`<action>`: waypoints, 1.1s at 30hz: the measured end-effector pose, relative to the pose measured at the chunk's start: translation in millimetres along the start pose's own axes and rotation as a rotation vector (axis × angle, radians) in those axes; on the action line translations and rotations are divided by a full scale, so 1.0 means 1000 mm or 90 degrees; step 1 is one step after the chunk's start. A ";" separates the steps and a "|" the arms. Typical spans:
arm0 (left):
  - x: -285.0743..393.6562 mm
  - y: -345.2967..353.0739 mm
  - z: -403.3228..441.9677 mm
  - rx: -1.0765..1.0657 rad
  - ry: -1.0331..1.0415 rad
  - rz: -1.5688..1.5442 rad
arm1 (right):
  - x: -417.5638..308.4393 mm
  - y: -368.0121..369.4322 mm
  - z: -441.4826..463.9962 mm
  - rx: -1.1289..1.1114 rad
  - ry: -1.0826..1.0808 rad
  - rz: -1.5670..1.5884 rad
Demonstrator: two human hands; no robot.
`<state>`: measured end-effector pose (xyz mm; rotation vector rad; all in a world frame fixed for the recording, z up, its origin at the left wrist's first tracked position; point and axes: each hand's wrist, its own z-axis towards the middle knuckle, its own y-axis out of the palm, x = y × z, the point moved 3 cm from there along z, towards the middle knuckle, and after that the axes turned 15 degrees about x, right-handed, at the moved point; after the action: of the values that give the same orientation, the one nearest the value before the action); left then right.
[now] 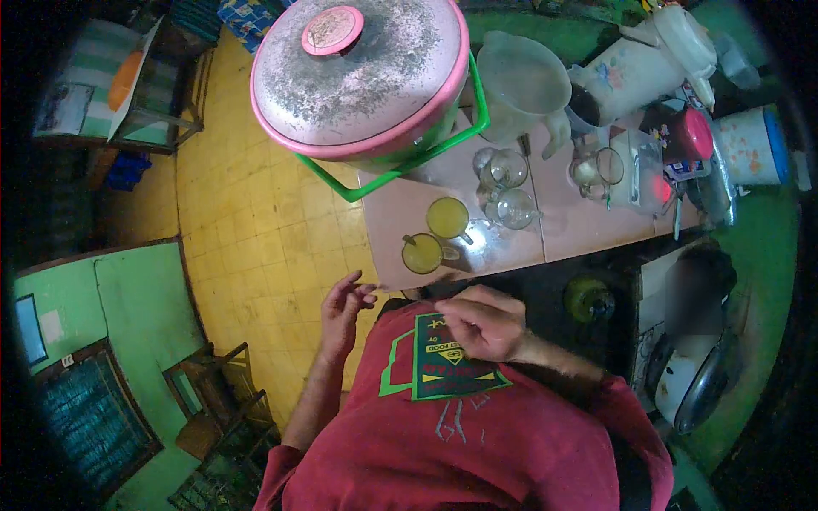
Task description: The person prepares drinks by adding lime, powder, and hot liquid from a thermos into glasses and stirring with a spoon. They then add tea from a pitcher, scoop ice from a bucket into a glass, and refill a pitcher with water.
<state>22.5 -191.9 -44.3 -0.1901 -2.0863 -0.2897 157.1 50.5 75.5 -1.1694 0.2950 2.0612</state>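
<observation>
My left hand (344,308) hovers off the table's near left corner, fingers loosely apart, with nothing visible in it. In front of my red shirt, my right hand (487,324) is closed with its fingers curled; whatever it may hold is hidden. Just beyond my hands, near the table edge, stand two glass mugs with yellow-green liquid, the nearer mug (423,254) and the farther mug (447,219). Neither hand touches them. To their right are clear glasses, among them one drinking glass (514,209) and another drinking glass (508,169).
A large pink-and-green lidded bucket (358,77) with a green handle fills the table's left end. Behind the glasses stand a clear plastic pitcher (521,85) and a flowered thermos (626,77). A blue-lidded container (750,146) is at right. Below the tiled tabletop (588,226) sits a glass vessel (588,298).
</observation>
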 end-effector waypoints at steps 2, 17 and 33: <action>0.017 0.023 -0.009 -0.038 0.039 -0.005 | 0.003 -0.007 0.002 0.020 0.047 -0.028; 0.028 0.057 -0.002 0.114 0.060 0.189 | 0.053 -0.050 -0.014 0.220 0.540 0.142; -0.136 -0.041 -0.125 -0.199 -0.310 0.797 | 0.121 -0.027 0.051 -0.134 0.083 -0.285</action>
<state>184.1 -268.9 -105.5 -1.7870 -1.9424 0.2320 105.1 154.9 9.8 -1.3573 -0.1218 1.6536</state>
